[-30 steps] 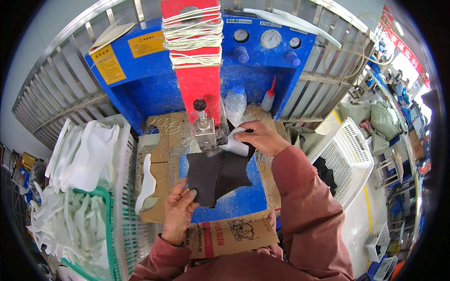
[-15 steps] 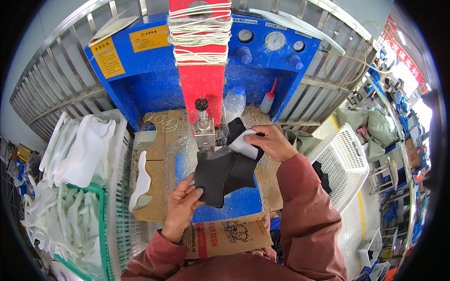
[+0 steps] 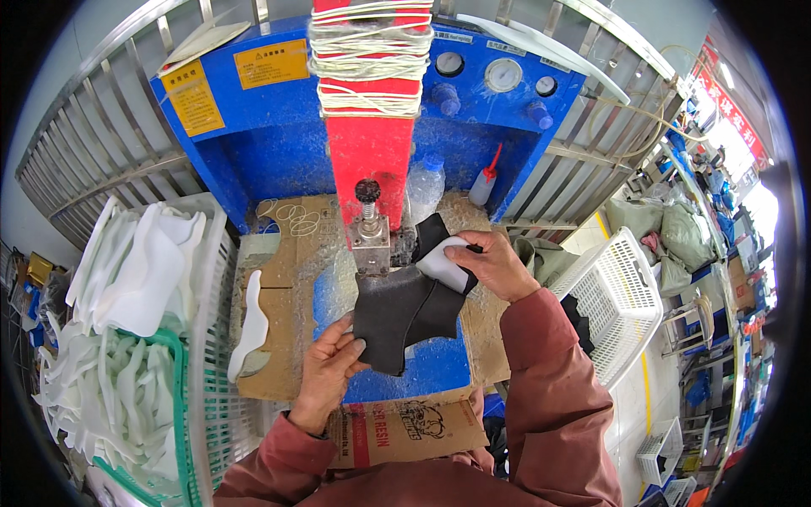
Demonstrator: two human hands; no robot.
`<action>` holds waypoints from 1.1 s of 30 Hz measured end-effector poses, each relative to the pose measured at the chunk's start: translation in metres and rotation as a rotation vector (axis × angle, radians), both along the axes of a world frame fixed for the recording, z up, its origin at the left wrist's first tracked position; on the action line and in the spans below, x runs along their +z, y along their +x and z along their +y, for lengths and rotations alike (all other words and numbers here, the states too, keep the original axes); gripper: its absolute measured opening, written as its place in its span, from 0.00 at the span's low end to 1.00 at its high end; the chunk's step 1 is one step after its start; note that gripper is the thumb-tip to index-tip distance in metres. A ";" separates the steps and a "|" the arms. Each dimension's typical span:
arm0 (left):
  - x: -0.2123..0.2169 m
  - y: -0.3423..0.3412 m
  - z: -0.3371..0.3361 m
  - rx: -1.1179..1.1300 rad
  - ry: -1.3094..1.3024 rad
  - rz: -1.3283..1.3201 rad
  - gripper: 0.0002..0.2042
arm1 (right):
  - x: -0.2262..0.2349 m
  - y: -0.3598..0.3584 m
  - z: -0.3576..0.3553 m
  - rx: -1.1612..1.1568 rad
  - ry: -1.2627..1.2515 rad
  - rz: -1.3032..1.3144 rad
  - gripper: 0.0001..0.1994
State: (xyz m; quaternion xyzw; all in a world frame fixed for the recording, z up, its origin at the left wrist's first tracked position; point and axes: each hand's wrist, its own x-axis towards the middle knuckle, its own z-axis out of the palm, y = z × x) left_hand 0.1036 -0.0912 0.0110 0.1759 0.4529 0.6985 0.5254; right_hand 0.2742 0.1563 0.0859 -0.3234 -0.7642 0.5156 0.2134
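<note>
A black sheet piece (image 3: 395,313) with a seam and a white underside lies under the metal machine head (image 3: 370,241). My left hand (image 3: 328,363) pinches its lower left edge between thumb and fingers. With fingers closed, my right hand (image 3: 494,266) grips the folded-over right part, where the white side shows. The upper middle of the piece passes against the small dark part beside the metal head, and the exact contact there is hidden. Beneath the piece is a blue work surface (image 3: 405,382) edged with cardboard.
A red column (image 3: 367,152) wound with pale cord rises in front of the blue machine frame (image 3: 279,127). White foam pieces (image 3: 152,270) fill a basket at left; one white piece (image 3: 252,329) lies on cardboard. A white basket (image 3: 625,313) holding black pieces stands at right.
The view has shifted slightly. Both hands keep their hold on the black piece, which sits almost the same against the machine head.
</note>
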 end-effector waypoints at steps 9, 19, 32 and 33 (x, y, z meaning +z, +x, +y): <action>-0.002 -0.005 0.001 -0.013 -0.002 -0.015 0.21 | 0.002 -0.004 0.001 0.004 0.020 0.010 0.11; 0.000 -0.014 0.012 -0.056 0.080 0.021 0.21 | -0.002 -0.007 0.006 -0.045 0.053 0.055 0.11; 0.009 -0.037 0.040 -0.062 0.054 0.144 0.20 | -0.004 -0.014 0.023 -0.067 0.031 0.136 0.10; 0.010 -0.039 0.042 -0.042 0.032 0.144 0.20 | -0.004 -0.015 0.025 -0.077 0.029 0.142 0.10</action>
